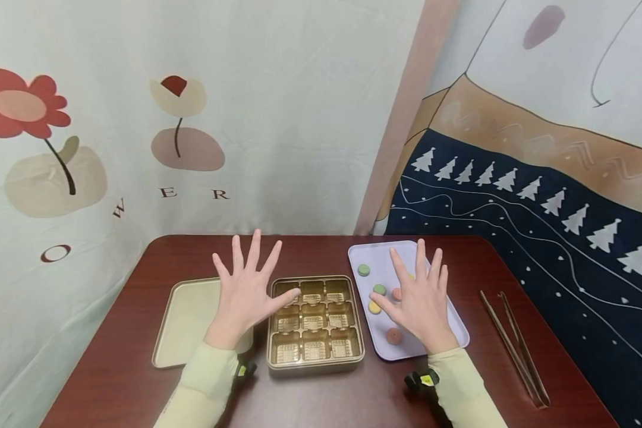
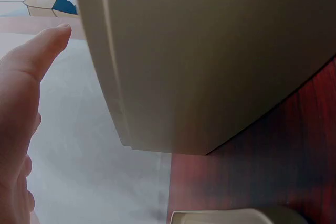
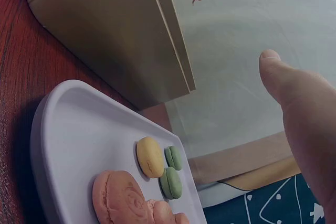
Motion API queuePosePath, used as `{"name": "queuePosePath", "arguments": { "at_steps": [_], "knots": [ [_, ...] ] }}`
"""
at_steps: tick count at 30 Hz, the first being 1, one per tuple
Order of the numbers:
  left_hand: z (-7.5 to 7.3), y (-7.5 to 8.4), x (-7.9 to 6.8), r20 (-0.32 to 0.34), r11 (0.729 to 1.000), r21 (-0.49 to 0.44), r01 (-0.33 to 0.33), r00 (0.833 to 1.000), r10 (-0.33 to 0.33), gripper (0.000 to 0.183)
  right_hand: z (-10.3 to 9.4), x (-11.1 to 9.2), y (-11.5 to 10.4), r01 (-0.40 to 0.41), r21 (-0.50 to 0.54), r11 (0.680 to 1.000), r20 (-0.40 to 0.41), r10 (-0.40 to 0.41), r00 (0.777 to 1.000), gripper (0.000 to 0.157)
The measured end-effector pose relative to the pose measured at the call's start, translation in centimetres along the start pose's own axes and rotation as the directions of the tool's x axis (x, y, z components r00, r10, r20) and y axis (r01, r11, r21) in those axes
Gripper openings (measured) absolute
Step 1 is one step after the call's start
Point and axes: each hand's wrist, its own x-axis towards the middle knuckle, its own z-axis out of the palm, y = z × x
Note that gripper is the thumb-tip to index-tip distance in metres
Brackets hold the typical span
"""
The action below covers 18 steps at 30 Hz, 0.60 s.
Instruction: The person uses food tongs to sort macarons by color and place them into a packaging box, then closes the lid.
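Observation:
My left hand [image 1: 246, 297] is held up with fingers spread, between a flat gold lid [image 1: 192, 321] and a gold tin [image 1: 315, 367]; it holds nothing. The tin has a divided insert of several compartments, and its thumb-side edge overlaps the hand in the head view. Fingers also spread, my right hand [image 1: 424, 303] hovers over a lilac tray [image 1: 390, 255] and grips nothing. On that tray lie green macarons [image 1: 364, 270], a yellow macaron [image 1: 374, 307] and pink macarons [image 1: 393, 336]; the hand partly hides some. The right wrist view shows the yellow macaron [image 3: 150, 157] beside two green ones.
Metal tongs [image 1: 519, 353] lie on the right of the dark red-brown table [image 1: 112, 356], their tips pointing away. Printed cloths hang behind and to the right, the patterned navy one [image 1: 513, 238] close along the table's right edge.

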Motion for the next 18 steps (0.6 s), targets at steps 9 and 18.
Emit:
{"name": "queuePosePath", "arguments": {
  "at_steps": [9,18],
  "knots": [
    [-0.14,-0.03,0.17,0.014,1.000,-0.003,-0.001,1.000,0.001,0.110,0.02,0.02,0.05,0.003,0.001,1.000,-0.012,-0.003,1.000,0.100],
    [-0.11,-0.24,0.14,0.010,0.999,-0.032,-0.011,1.000,0.011,0.110,-0.15,0.10,0.18,0.013,0.002,1.000,-0.030,-0.013,0.999,0.100]
  ]
}}
